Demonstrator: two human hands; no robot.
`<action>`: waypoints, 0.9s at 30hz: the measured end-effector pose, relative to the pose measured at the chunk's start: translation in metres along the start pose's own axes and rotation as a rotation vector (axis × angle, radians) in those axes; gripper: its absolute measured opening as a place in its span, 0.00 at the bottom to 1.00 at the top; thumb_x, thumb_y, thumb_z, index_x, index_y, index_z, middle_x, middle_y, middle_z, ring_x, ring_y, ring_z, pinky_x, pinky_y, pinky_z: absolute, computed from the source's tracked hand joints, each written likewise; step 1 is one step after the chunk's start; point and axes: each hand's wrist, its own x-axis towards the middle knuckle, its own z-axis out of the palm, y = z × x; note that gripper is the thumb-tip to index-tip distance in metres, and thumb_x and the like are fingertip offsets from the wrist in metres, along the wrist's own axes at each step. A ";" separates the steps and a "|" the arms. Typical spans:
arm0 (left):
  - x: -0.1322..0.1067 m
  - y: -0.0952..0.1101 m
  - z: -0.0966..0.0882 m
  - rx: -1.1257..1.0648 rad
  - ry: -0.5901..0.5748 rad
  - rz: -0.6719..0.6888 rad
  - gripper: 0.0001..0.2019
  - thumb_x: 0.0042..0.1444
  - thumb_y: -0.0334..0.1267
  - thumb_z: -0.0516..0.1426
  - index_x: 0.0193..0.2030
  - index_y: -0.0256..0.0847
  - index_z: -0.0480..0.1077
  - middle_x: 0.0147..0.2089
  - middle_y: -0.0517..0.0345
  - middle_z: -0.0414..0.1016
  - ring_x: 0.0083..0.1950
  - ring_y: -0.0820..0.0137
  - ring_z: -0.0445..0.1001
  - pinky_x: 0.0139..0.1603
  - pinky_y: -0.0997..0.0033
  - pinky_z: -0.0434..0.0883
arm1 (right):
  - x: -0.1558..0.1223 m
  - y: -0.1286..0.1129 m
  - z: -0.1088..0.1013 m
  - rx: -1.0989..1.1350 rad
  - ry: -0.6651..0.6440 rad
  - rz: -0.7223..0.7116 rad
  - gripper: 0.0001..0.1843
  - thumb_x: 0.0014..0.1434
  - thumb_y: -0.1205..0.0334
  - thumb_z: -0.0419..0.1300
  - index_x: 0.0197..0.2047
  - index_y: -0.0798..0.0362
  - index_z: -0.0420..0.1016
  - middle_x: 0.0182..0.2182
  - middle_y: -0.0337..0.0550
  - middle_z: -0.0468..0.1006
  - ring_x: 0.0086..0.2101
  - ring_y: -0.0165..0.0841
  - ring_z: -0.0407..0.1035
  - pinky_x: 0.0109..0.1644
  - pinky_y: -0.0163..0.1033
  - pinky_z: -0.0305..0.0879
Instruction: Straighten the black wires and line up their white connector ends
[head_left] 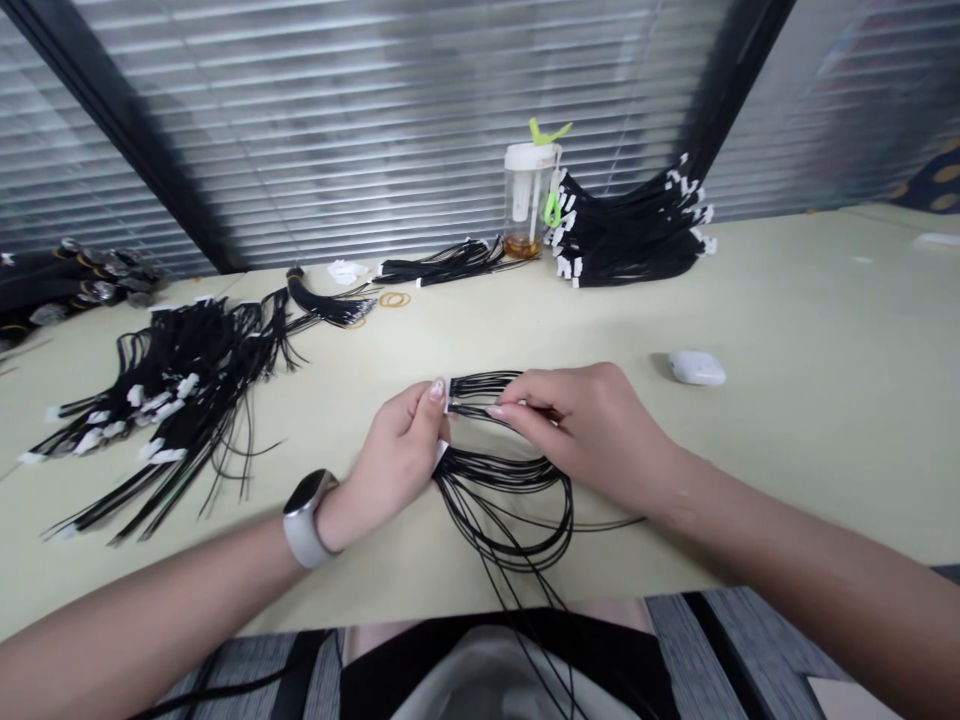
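Between thumb and fingers, my left hand point(405, 440) grips a white connector point(448, 396) with a row of black wires running out to the right. Just below it, a second white connector end point(440, 455) shows beside the same hand, partly covered by the fingers. My right hand point(577, 420) pinches one thin black wire point(476, 405) close to the connector's face. From there the looped black wires point(525, 510) curve under my right hand, and some trail over the table's front edge. Whether the pinched wire's tip sits inside the connector is too small to tell.
Black cables with white connectors point(172, 390) spread over the left of the table. Further back lie a tied wire bundle point(322, 300), rubber bands point(394, 299), loose cables point(450, 262), a drink bottle point(523, 205) and a cable stack point(630, 235). A white case point(697, 368) lies right.
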 end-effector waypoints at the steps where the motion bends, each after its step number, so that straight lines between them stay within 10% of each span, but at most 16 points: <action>1: 0.000 0.000 0.000 0.000 -0.003 -0.001 0.18 0.61 0.45 0.44 0.22 0.39 0.55 0.17 0.66 0.55 0.20 0.77 0.54 0.22 0.75 0.56 | 0.000 0.000 0.000 -0.011 -0.007 0.011 0.09 0.57 0.61 0.55 0.29 0.54 0.74 0.19 0.33 0.73 0.19 0.22 0.60 0.25 0.30 0.53; 13: -0.002 0.000 -0.001 0.035 -0.022 0.024 0.18 0.61 0.45 0.44 0.23 0.39 0.56 0.19 0.65 0.57 0.21 0.78 0.55 0.23 0.76 0.57 | -0.002 0.006 0.010 -0.174 0.062 -0.099 0.11 0.58 0.62 0.52 0.30 0.56 0.73 0.23 0.38 0.75 0.24 0.25 0.67 0.28 0.31 0.54; 27: -0.003 0.003 0.001 0.020 -0.099 0.003 0.20 0.60 0.47 0.44 0.21 0.39 0.56 0.17 0.65 0.56 0.20 0.77 0.55 0.22 0.76 0.56 | 0.003 0.007 0.010 -0.200 -0.146 -0.087 0.10 0.60 0.62 0.50 0.34 0.55 0.71 0.29 0.42 0.71 0.31 0.30 0.64 0.34 0.34 0.56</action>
